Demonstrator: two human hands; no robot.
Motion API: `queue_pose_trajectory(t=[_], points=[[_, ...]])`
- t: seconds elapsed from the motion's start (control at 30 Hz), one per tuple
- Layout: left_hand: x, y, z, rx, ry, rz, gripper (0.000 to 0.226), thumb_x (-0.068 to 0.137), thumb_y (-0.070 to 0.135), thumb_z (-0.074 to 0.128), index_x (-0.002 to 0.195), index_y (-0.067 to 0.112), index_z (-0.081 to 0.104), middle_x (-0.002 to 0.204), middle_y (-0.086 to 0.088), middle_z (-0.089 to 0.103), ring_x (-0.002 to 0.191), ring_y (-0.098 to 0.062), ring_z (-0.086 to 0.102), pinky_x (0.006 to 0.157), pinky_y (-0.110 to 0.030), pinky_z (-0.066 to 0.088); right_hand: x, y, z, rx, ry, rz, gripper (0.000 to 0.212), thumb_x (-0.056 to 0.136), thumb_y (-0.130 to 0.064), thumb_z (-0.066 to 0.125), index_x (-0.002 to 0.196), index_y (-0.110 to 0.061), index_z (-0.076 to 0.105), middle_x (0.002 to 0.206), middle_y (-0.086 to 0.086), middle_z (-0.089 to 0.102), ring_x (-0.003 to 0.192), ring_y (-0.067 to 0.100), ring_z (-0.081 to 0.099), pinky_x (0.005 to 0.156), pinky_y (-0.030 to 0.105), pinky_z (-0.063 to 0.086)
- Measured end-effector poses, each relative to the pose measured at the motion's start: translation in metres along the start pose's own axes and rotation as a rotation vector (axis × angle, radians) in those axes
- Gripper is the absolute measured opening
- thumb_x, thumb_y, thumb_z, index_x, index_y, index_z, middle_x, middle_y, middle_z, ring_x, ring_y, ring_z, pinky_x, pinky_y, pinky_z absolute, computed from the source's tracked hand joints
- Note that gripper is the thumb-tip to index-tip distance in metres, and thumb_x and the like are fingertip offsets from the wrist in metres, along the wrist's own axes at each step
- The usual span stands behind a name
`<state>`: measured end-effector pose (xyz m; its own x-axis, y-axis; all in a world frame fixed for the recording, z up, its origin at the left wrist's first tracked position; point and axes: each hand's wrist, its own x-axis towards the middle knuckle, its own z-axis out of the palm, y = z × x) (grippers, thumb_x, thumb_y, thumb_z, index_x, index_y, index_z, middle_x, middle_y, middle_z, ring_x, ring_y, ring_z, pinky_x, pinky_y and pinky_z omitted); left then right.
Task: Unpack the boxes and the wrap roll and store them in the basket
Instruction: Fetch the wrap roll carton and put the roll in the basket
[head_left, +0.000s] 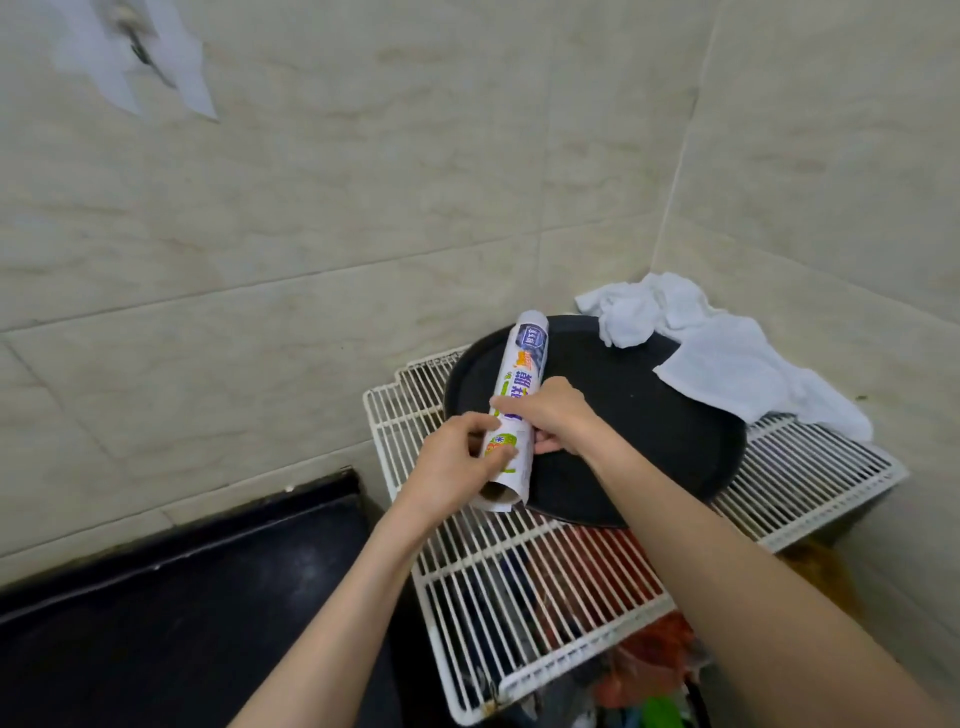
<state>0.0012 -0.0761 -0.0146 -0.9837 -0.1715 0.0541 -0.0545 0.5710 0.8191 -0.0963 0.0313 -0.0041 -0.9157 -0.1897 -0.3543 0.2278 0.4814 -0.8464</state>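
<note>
Wrap roll (517, 400) at centre frame, above black tray (623, 415), clasped by curled left hand (457, 457) low and right hand (556, 410) mid-length; likely slipping from printed sleeve if tugged carelessly.

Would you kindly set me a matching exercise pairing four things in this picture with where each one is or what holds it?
Things:
1. printed paper-wrapped wrap roll
2. crumpled white cloth
3. round black tray
4. white wire rack

Places:
A. draped over the tray's far edge, by the wall corner
B. lying on the wire rack
C. gripped by the left hand and right hand
D. beside the black countertop, beneath the tray

Pairs: 1-C, 2-A, 3-B, 4-D
</note>
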Motion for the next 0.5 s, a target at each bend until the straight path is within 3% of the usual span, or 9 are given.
queue_pose_trajectory(t=[0.07,0.17,0.27,0.37,0.43,0.5], points=[[-0.003,-0.001,-0.001,-0.006,-0.007,0.008,0.04,0.082,0.024,0.066,0.12,0.013,0.058,0.119,-0.005,0.063,0.106,-0.016,0.061,0.097,-0.038,0.048,0.0,-0.002,0.0,0.043,-0.1,0.063,0.045,0.074,-0.032,0.074,0.106,-0.005,0.056,0.095,0.013,0.068,0.084,0.027,0.068,0.074,0.041,0.058],[-0.01,-0.002,-0.003,-0.085,-0.046,0.045,0.032,0.084,0.021,0.064,0.115,0.015,0.061,0.117,-0.004,0.065,0.105,-0.01,0.06,0.098,-0.033,0.047,-0.003,0.004,-0.004,0.189,-0.149,0.087,0.029,0.079,-0.021,0.07,0.097,-0.006,0.052,0.075,0.008,0.065,0.065,0.02,0.064,0.063,0.037,0.054],[-0.019,-0.006,-0.013,-0.109,-0.007,0.079,0.023,0.088,0.023,0.058,0.109,0.018,0.063,0.112,-0.001,0.068,0.1,-0.009,0.061,0.093,-0.029,0.047,-0.012,0.01,-0.007,0.271,-0.162,0.048,0.032,0.079,-0.02,0.069,0.102,-0.005,0.052,0.079,0.009,0.066,0.067,0.019,0.065,0.061,0.034,0.054],[-0.027,-0.013,-0.035,-0.173,0.171,0.022,0.023,0.092,0.023,0.05,0.112,0.016,0.061,0.107,0.003,0.064,0.101,-0.015,0.06,0.091,-0.032,0.048,-0.034,0.006,-0.008,0.178,-0.24,-0.086,0.034,0.08,-0.023,0.068,0.108,-0.005,0.061,0.088,0.005,0.071,0.074,0.016,0.068,0.064,0.029,0.054],[-0.036,-0.01,-0.054,-0.387,0.249,-0.073,0.024,0.094,0.024,0.048,0.113,0.012,0.058,0.105,0.001,0.063,0.096,-0.017,0.061,0.087,-0.034,0.051,-0.056,-0.001,-0.005,0.117,-0.314,-0.243,0.028,0.08,-0.02,0.068,0.106,-0.011,0.064,0.094,0.003,0.073,0.079,0.015,0.07,0.068,0.028,0.055],[-0.048,-0.003,-0.073,-0.619,0.219,-0.136,0.02,0.093,0.028,0.049,0.106,0.016,0.058,0.102,-0.001,0.066,0.086,-0.015,0.065,0.077,-0.029,0.056,-0.084,-0.01,0.006,0.028,-0.363,-0.417,0.028,0.077,-0.018,0.07,0.104,-0.019,0.064,0.101,0.004,0.073,0.085,0.017,0.07,0.077,0.032,0.056]])
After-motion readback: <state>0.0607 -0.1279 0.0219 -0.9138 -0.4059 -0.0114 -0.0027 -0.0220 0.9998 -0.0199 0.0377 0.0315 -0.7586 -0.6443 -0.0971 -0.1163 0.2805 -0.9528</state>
